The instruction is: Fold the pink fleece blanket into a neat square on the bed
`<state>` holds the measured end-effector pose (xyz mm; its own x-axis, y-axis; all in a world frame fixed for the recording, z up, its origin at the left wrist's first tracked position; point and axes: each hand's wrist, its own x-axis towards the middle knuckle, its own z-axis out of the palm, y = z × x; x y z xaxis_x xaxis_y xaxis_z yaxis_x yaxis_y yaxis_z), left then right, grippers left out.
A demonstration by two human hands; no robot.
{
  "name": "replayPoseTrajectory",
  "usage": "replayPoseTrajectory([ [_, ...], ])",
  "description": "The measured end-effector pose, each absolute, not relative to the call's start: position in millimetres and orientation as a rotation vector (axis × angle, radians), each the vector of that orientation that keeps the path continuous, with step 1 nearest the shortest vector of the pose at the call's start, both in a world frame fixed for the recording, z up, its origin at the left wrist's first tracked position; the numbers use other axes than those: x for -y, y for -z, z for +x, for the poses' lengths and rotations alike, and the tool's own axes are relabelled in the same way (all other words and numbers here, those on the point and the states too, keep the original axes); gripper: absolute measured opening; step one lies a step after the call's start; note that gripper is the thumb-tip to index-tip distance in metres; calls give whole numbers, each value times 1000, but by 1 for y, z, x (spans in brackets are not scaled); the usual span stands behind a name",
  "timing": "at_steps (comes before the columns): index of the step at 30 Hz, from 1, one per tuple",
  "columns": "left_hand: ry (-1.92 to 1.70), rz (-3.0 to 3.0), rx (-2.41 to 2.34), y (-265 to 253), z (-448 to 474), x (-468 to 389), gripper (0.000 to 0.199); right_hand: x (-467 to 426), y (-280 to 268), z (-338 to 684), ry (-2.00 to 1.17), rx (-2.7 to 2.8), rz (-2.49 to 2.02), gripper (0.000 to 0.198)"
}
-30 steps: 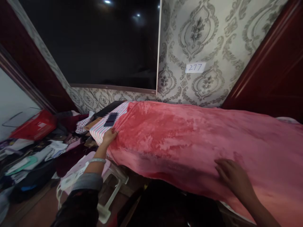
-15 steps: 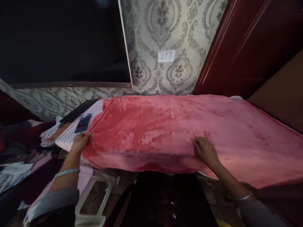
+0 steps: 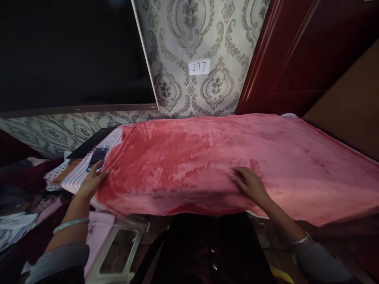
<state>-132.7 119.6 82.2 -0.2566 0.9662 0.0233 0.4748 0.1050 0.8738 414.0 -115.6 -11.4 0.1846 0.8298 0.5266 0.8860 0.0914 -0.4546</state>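
A pink plush blanket lies spread over a long surface, its near edge hanging over the front. At its left edge is my left hand, open, thumb by the blanket's border and a finger reaching the lower end of a dark phone. The phone rests on a striped cloth that shows from under the blanket. Over the blanket's right-of-centre part, my right hand is open, fingers loosely bent and touching or just above the plush; the contact is unclear.
A large dark television hangs on the patterned wall, beside a paper label reading 277. A dark red door panel stands at the right. Piled clothes lie at the left. Below the blanket is a pale plastic frame.
My left hand has loosened from the blanket's corner, its fingers spreading toward the phone. My right hand's fingers have straightened from a closed shape. The view has shifted slightly.
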Motion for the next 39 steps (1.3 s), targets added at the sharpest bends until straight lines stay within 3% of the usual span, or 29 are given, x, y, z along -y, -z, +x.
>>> replayPoseTrajectory([
  [5, -868, 1563, -1595, -88, -141, -121, 57, 98, 7, 405, 64, 1752, -1812, 23],
  [11, -731, 1624, -1578, -97, -141, -121, 78, 88, 7, 401, 10, 1724, -1856, 15],
  [19, -836, 1684, -1477, -128, -150, -125, 71, 96, -14, 408, 85, 1643, -1656, 23],
  [25, -936, 1729, -1419, -148, -145, -130, 68, 100, -38, 406, 101, 1596, -1810, 25],
  [32, -718, 1856, -1411, -161, -145, -123, 76, 99, -44, 401, -27, 1383, -2046, 23],
  [39, -589, 2004, -1370, -161, -150, -130, 58, 94, -39, 403, -68, 1484, -1957, 25],
])
